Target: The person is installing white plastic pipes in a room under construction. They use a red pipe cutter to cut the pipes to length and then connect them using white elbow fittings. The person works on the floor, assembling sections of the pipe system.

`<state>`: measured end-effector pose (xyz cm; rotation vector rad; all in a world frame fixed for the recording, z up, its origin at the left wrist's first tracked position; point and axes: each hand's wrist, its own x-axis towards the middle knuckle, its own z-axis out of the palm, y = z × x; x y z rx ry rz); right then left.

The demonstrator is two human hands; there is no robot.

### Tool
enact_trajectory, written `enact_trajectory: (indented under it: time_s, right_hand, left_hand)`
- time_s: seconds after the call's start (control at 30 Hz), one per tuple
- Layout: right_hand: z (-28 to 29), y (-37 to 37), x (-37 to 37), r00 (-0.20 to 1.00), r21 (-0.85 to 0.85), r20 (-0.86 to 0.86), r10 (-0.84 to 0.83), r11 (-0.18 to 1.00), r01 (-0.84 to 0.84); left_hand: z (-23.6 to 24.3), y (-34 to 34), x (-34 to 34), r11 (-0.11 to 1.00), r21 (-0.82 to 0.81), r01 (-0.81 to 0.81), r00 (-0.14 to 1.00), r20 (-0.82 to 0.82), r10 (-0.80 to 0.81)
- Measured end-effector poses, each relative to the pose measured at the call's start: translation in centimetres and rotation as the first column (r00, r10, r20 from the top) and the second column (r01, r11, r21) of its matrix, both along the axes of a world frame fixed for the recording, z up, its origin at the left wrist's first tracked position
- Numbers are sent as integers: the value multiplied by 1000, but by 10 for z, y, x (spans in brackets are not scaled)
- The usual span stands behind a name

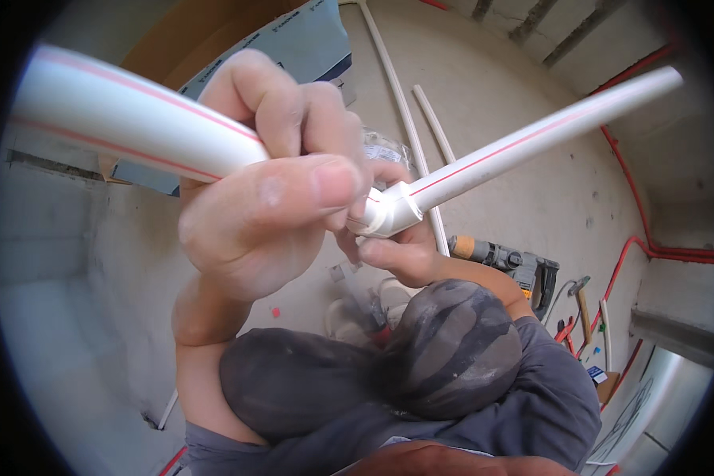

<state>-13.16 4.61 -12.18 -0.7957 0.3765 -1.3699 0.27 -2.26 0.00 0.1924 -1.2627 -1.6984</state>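
Note:
My left hand (270,182) is wrapped around a thick white plastic pipe with a red stripe (119,115), which runs off to the upper left, close to the camera. Its end meets a white elbow fitting (389,213) at the middle. A second white red-striped pipe (547,131) leaves the fitting toward the upper right. My right hand (397,258) sits just under the fitting, fingers curled against it and partly hidden behind the left hand. My bent knees in dark trousers (420,357) fill the lower middle.
On the concrete floor lie thin white pipes (408,119), a rotary hammer drill (516,266), a hammer (583,305) and small tools at right. Red conduits (635,206) run along the right wall. Cardboard and a blue sheet (309,44) lie at the top.

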Motion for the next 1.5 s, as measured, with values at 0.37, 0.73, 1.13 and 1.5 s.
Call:
enact_trajectory:
  time_s: [0.37, 0.73, 1.13, 1.5]
  right_hand:
    - [-19, -11, -7, 967, 20, 101, 234, 971, -237]
    - [-21, 0, -8, 988, 191, -33, 153, 971, -144]
    - [-4, 0, -15, 974, 281, -52, 219, 940, -196]
    - [-12, 6, -8, 984, 135, 140, 113, 982, -132]
  left_hand:
    - [17, -12, -24, 993, -32, -109, 993, 36, 110]
    - [-10, -13, -30, 954, -95, -285, 903, 306, 301]
    - [-22, -7, -1, 964, -237, -118, 954, 242, 176]
    - [-24, 12, 8, 971, -240, -18, 993, 110, 45]
